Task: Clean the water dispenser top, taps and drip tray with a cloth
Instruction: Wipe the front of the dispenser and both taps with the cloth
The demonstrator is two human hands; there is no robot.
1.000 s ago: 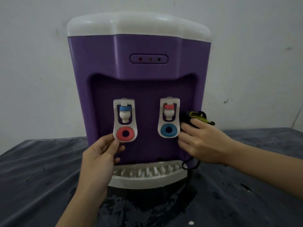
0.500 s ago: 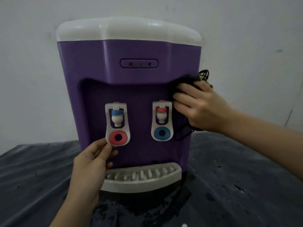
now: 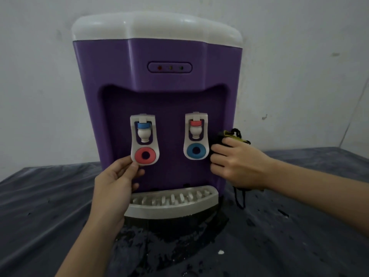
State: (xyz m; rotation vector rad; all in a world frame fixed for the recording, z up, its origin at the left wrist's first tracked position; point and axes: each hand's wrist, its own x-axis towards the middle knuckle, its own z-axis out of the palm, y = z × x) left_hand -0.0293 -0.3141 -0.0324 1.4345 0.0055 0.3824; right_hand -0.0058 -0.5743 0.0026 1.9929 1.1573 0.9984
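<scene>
A purple water dispenser (image 3: 159,80) with a white top (image 3: 155,27) stands on a dark, wet tabletop (image 3: 299,236) against a pale wall (image 3: 299,56). In its recessed front sit two white taps: the left tap (image 3: 144,138) has a blue cap above and a red ring below, and the right tap (image 3: 196,135) has a red cap above and a blue ring below. At six o'clock from the taps the grey drip tray (image 3: 171,202) juts out from the base. The left hand (image 3: 115,188) reaches up from seven o'clock, its thumb and fingers pinching the lower left corner of the left tap's paddle. The right hand (image 3: 239,162), at three o'clock from the right tap, presses a dark cloth (image 3: 218,140) with a yellow-edged trim against the dispenser's right front edge, its fingers laid over the cloth and touching the recess wall just beside the blue ring. A black cord (image 3: 240,196) hangs below that hand.
</scene>
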